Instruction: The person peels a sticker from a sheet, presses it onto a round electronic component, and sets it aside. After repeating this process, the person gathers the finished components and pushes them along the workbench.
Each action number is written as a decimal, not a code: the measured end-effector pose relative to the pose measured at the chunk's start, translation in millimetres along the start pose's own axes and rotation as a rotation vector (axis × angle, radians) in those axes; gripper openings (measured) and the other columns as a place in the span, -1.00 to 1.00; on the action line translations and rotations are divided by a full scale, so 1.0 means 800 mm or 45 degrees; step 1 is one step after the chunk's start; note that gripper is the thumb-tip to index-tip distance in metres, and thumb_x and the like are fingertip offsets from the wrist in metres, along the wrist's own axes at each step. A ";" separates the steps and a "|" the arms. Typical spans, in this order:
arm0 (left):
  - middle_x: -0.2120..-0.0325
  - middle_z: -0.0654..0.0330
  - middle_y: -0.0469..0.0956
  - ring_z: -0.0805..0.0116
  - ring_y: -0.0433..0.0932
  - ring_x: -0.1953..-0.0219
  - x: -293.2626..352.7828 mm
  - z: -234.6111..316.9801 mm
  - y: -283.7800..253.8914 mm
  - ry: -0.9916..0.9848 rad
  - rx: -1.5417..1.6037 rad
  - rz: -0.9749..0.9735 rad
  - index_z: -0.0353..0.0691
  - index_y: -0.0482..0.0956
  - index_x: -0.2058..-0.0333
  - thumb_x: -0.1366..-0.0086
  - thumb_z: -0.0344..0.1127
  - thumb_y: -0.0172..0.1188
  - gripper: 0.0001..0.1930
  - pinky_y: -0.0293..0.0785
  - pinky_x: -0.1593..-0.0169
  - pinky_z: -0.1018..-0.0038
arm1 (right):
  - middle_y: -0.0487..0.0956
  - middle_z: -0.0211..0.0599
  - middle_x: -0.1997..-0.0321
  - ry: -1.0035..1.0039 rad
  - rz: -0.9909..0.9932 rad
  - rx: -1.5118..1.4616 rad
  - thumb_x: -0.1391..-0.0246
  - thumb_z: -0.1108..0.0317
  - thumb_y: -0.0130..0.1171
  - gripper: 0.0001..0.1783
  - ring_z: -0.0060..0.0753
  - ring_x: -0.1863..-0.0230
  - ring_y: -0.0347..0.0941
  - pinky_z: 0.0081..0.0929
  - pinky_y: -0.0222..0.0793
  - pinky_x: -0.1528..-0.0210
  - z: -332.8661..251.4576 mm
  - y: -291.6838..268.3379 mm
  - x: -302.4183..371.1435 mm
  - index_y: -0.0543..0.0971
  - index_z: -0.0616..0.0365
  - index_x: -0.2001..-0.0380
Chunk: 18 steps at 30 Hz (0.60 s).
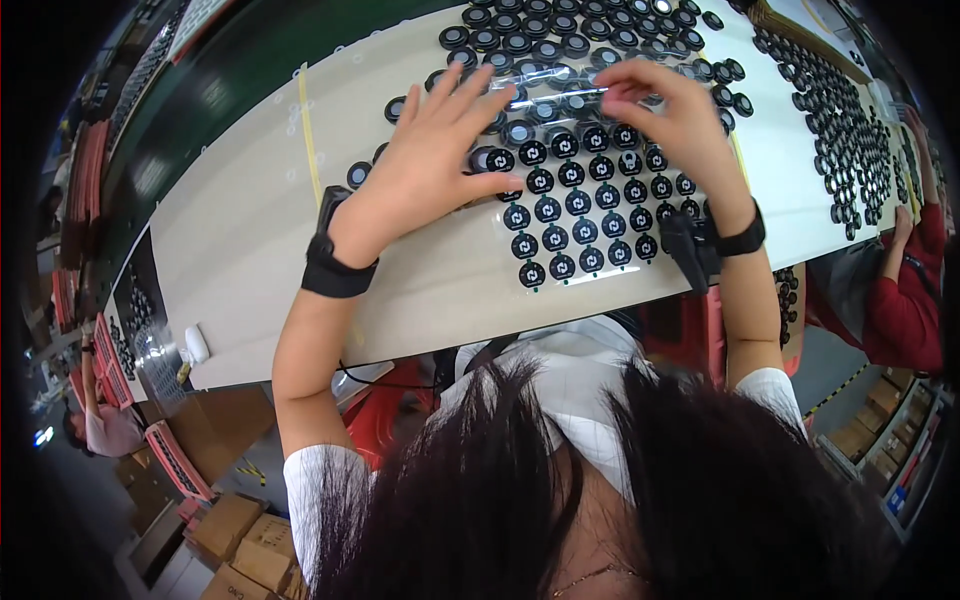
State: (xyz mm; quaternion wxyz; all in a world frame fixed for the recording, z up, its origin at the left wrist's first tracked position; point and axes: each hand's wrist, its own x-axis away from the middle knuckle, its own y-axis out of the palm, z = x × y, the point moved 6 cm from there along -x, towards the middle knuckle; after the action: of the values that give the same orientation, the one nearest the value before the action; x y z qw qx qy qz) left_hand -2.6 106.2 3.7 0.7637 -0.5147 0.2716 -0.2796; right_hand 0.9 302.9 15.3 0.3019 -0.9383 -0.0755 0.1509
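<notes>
A clear film [556,92] lies curled over the rows of round black parts, its folded edge catching the light. My right hand [675,115] pinches this film at its right end between thumb and fingertips. My left hand [430,165] is spread flat at the film's left side, its fingers apart; whether its fingertips touch the film I cannot tell. Between and below the hands, a clear sheet of round black labels [578,203] with white marks lies in neat rows. Beyond the film stand many round black parts with grey centres [517,43]. Each wrist wears a black band.
A yellow tape strip [311,140] crosses the pale table [240,230] on the left. More black parts [838,135] cover the table at the right, near a co-worker in a red sleeve [905,315]. A white bottle-like object [196,344] sits by the left corner. Cardboard boxes [262,550] stand below.
</notes>
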 end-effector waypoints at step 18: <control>-0.14 0.18 0.11 0.20 0.04 -0.20 -0.020 0.006 0.034 0.086 -0.135 -0.171 -0.08 0.20 -0.10 0.18 0.12 0.25 -0.16 -0.20 -0.20 0.05 | 0.44 -0.47 0.53 0.014 -0.479 -0.522 0.20 0.58 0.16 -0.77 -0.64 0.40 0.34 -0.62 0.28 0.21 0.010 0.044 -0.005 0.29 0.15 0.55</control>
State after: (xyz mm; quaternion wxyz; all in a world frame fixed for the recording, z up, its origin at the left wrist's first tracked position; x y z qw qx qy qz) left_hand -6.2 128.9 -18.6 0.7053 -0.5616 0.2766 -0.3326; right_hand -3.6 277.8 -11.1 0.1290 -0.9501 -0.2756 0.0688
